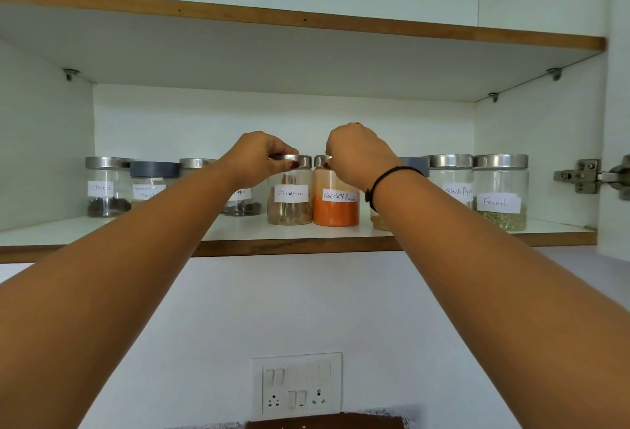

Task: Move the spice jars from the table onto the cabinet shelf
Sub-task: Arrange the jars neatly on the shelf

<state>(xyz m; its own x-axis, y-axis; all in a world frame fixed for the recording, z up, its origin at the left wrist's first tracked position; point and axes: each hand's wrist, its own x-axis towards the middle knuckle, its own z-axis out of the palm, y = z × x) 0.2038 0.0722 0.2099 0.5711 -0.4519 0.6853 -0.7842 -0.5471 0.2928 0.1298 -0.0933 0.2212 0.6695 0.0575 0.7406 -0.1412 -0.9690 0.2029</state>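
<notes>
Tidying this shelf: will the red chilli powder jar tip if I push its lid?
Likely slides: the chilli jar looks half full, so weight sits low. Pushing high at the lid the right hand grips may tip it. Clear walls suggest breakable glass.

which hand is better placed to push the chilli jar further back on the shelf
Right. The right hand grips the lid of the chilli jar, so it could push straight back. The left hand is busy holding the cinnamon jar beside it.
</notes>
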